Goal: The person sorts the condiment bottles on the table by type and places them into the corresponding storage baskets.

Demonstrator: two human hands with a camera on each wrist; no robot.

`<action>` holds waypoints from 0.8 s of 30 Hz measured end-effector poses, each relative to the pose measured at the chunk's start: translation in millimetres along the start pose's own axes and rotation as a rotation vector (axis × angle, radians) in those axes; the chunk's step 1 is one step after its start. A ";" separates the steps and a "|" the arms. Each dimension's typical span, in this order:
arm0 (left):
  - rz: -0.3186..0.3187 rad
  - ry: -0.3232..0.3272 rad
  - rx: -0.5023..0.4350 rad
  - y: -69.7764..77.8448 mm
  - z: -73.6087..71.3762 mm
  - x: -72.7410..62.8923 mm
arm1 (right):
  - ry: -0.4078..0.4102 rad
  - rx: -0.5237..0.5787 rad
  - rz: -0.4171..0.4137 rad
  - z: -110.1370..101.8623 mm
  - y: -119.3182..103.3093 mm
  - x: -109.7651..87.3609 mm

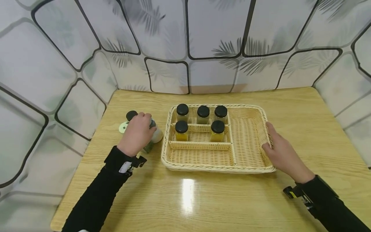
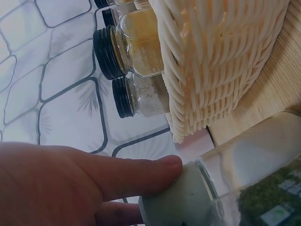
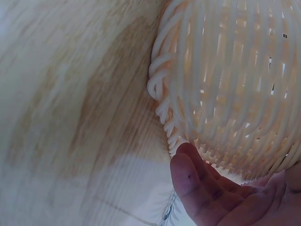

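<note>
My left hand (image 1: 137, 133) is left of a woven basket (image 1: 246, 138), over a small group of jars. In the left wrist view its fingers pinch the pale grey-green lid (image 2: 181, 195) of a glass jar with dark green contents (image 2: 270, 200). Close beside that stands a jar with whitish contents (image 1: 157, 136). Behind the hand a black lid (image 1: 131, 115) and a pale green disc (image 1: 122, 127) show; the hand hides part of this group. My right hand (image 1: 282, 154) grips the basket's right rim, its fingers against the weave (image 3: 225, 84).
Several black-lidded jars stand in the basket's left compartments, among them a yellow-filled jar (image 1: 182, 135) and another yellow one (image 1: 217, 135). A divider (image 1: 200, 145) crosses in front of them. The wooden table (image 1: 220, 199) meets a patterned curtain (image 1: 214, 74) at the back.
</note>
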State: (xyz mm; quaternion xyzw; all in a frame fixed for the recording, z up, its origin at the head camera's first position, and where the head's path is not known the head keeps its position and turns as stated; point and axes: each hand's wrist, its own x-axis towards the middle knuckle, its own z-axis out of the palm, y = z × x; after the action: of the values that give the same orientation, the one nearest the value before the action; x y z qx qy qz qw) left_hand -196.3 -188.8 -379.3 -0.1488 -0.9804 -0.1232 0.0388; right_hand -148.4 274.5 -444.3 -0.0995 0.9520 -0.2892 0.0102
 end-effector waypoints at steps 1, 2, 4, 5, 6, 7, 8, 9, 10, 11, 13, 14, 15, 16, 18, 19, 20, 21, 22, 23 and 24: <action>-0.001 -0.003 -0.003 0.4 -0.6 -0.6 | -0.005 0.003 0.003 -0.2 -0.3 -0.2; -0.001 -0.004 -0.004 0.6 -1.1 -1.2 | -0.008 0.003 0.005 -0.3 -0.6 -0.4; 0.000 0.000 -0.008 1.1 -2.2 -2.7 | -0.014 0.005 0.010 -0.5 -1.5 -0.4; -0.001 0.002 -0.009 1.4 -2.9 -3.3 | -0.018 0.008 0.013 -0.6 -1.9 -0.3; -0.001 0.007 -0.012 1.9 -4.1 -3.8 | -0.018 0.007 0.014 -0.6 -2.1 -0.2; -0.001 0.013 -0.017 2.6 -5.4 -4.4 | -0.019 0.006 0.016 -0.7 -2.2 -0.2; -0.003 0.019 -0.020 3.2 -7.0 -4.9 | -0.019 0.006 0.018 -0.7 -2.1 -0.2; -0.003 0.027 -0.023 3.8 -8.9 -5.3 | -0.022 0.008 0.021 -0.7 -2.0 -0.1; -0.004 0.036 -0.024 4.5 -11.2 -5.9 | -0.026 0.012 0.026 -0.8 -1.7 -0.1; -0.004 0.045 -0.022 5.4 -14.0 -6.5 | -0.027 0.012 0.027 -0.7 -1.4 -0.2; -0.004 0.066 -0.020 7.5 -19.9 -7.9 | -0.026 0.011 0.026 -0.4 -1.0 -0.4; -0.004 0.078 -0.020 8.5 -23.1 -8.6 | -0.024 0.010 0.025 -0.3 -1.0 -0.3; -0.002 0.090 -0.021 9.6 -26.3 -9.3 | -0.022 0.008 0.024 -0.2 -1.1 -0.4; 0.001 0.101 -0.022 10.9 -29.6 -10.1 | -0.019 0.007 0.022 0.0 -1.2 -0.5; 0.007 0.125 -0.024 14.4 -35.9 -11.2 | -0.016 0.004 0.019 0.1 -1.5 -0.4; 0.015 0.137 -0.024 16.4 -39.0 -11.9 | -0.018 0.004 0.021 0.0 -1.6 -0.3; 0.022 0.149 -0.023 18.5 -41.8 -12.2 | -0.018 0.002 0.022 -0.1 -1.6 -0.1; 0.031 0.158 -0.019 21.0 -44.4 -12.6 | -0.019 0.000 0.026 -0.4 -1.7 0.0; 0.039 0.169 -0.016 23.7 -46.9 -12.8 | -0.020 -0.002 0.028 -0.5 -1.7 0.2; 0.045 0.178 -0.015 26.7 -49.4 -12.8 | -0.023 -0.002 0.032 -0.9 -1.7 0.4; 0.052 0.186 -0.013 29.7 -51.7 -12.7 | -0.024 -0.007 0.034 -1.2 -1.6 0.6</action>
State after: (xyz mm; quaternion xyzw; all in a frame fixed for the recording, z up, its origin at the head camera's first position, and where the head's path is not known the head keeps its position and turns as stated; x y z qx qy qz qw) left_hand -173.2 -178.0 -324.0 -0.1621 -0.9676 -0.1418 0.1318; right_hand -148.8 273.8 -442.3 -0.0867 0.9544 -0.2845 0.0261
